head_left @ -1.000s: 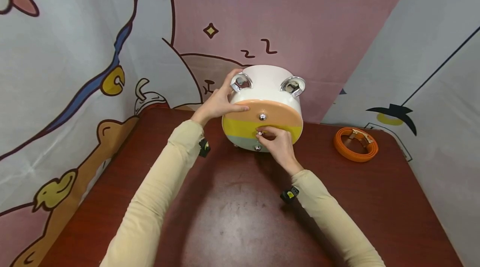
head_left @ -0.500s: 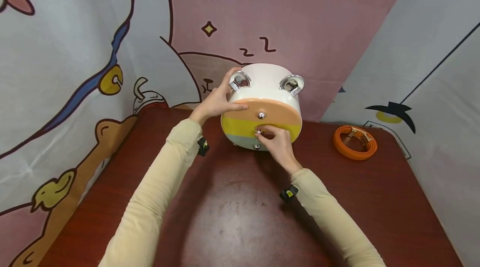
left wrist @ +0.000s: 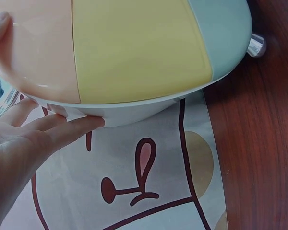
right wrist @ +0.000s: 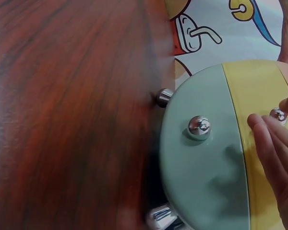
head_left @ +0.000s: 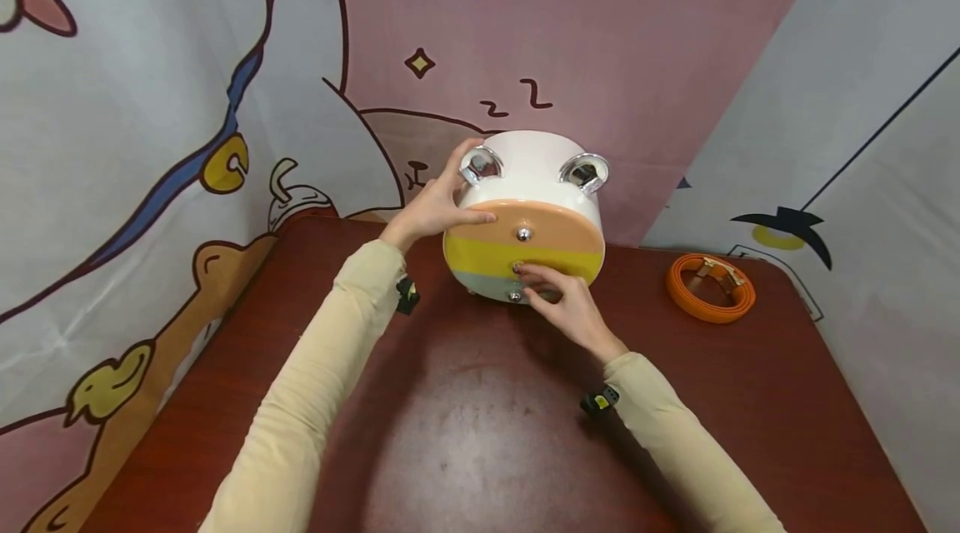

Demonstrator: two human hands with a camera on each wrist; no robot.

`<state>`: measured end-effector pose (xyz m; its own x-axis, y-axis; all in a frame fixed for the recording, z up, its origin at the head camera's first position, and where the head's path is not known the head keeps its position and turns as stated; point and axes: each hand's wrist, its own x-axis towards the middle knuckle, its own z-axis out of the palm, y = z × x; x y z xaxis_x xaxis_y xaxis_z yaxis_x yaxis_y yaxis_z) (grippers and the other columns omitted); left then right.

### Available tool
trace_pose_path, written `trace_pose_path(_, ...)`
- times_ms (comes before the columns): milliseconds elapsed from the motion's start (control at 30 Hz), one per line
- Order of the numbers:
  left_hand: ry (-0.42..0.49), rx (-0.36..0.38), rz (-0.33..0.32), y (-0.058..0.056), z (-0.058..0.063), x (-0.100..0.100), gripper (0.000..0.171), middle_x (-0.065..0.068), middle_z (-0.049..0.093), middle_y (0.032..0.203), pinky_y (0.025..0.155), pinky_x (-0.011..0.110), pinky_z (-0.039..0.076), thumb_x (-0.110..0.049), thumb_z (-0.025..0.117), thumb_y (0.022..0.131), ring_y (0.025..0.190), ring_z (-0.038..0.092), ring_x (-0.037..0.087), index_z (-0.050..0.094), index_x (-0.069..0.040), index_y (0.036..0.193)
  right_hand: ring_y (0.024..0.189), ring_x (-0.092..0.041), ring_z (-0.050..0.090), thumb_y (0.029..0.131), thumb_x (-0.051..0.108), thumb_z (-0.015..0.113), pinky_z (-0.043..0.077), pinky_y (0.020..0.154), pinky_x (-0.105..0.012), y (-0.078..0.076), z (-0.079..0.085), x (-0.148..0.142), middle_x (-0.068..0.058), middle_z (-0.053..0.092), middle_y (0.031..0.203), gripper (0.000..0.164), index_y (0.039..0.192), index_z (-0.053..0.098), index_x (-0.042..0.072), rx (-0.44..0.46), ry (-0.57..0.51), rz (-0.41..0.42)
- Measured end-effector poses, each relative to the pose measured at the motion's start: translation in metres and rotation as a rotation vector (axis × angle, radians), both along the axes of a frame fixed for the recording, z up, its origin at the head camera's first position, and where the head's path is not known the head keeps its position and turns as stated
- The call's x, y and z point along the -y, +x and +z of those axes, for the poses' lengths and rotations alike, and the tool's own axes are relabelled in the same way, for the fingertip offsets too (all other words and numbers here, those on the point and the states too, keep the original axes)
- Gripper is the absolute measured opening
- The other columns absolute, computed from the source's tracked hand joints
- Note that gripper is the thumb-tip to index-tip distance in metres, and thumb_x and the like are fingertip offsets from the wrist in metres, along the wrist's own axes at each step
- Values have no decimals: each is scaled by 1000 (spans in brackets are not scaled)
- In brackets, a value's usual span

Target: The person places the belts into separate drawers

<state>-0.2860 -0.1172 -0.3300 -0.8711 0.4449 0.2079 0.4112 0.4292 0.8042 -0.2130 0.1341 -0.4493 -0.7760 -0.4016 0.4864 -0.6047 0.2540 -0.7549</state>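
A rounded white drawer box (head_left: 534, 171) stands at the back of the table, its front banded in orange, yellow and pale green. Each band carries a chrome knob. My left hand (head_left: 429, 208) grips the box's upper left side, thumb on the orange drawer (left wrist: 36, 52), fingers along the white wall. My right hand (head_left: 573, 308) is in front of the yellow drawer (right wrist: 259, 91), thumb and fingertips spread apart around the middle knob (right wrist: 278, 116). In the right wrist view the lower knob (right wrist: 199, 126) on the green drawer (right wrist: 201, 172) shows uncovered. All drawers look flush.
Two chrome rings (head_left: 585, 173) stick out of the box's top, and short chrome feet (right wrist: 162, 216) hold it up. A coiled orange belt (head_left: 711, 290) lies to the right on the dark red table (head_left: 465, 425). A printed cloth (head_left: 622, 42) hangs close behind.
My right hand has loosened its pinch on the middle knob: the thumb has dropped away and the wrist has shifted slightly right and down. The left hand and the box stay put.
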Motion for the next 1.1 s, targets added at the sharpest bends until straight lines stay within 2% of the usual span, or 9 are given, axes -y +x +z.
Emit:
trace_pose_path(267, 1, 7, 6, 0, 1, 0, 108, 13, 60, 125, 88, 45, 46, -30, 86, 75, 105, 61, 27, 9, -41, 150, 85, -31, 68, 86, -8, 68, 55, 70, -43, 3, -14, -1, -18, 70, 98, 21, 107, 69, -5, 19, 53, -27)
trace_pose_path(400, -5, 20, 14, 2, 1, -1, 107, 13, 59, 127, 89, 45, 46, -30, 85, 75, 110, 58, 28, 9, -45, 149, 85, -26, 68, 86, -7, 68, 55, 72, -35, 1, -22, -1, -17, 71, 97, 21, 106, 70, -3, 30, 58, -16)
trace_pose_path(500, 1, 36, 10, 8, 6, -2, 107, 17, 57, 129, 91, 48, 44, -25, 84, 77, 114, 56, 33, 9, -43, 149, 83, -21, 68, 87, -5, 68, 54, 71, -32, -1, -26, -1, -15, 71, 96, 20, 106, 70, -2, 29, 66, -21)
trace_pose_path(600, -2, 47, 2, 18, 17, -4, 106, 22, 55, 130, 92, 51, 43, -18, 83, 79, 116, 54, 38, 8, -34, 152, 83, -19, 67, 87, -2, 69, 54, 70, -33, -4, -30, -1, -13, 72, 95, 20, 108, 70, -1, 43, 91, -28)
trace_pose_path(767, -14, 62, -6, 31, 32, -6, 104, 25, 54, 130, 93, 50, 43, -13, 80, 81, 114, 55, 38, 7, -24, 153, 87, -18, 68, 90, 6, 69, 55, 70, -31, -8, -37, -1, -10, 71, 102, 25, 115, 68, 3, 120, 182, -30)
trace_pose_path(933, -13, 67, -11, 34, 35, -7, 103, 26, 55, 128, 94, 49, 43, -13, 79, 82, 112, 56, 37, 7, -24, 153, 79, -18, 69, 90, 9, 69, 55, 64, -29, -9, -38, 1, -14, 70, 105, 30, 120, 66, 5, 179, 230, -23)
trace_pose_path(1100, -12, 65, -14, 33, 34, -7, 103, 25, 55, 129, 94, 50, 42, -12, 79, 81, 115, 54, 38, 7, -23, 153, 75, -22, 70, 90, 12, 70, 55, 60, -32, -10, -41, 3, -15, 69, 109, 34, 123, 65, 5, 222, 200, 2)
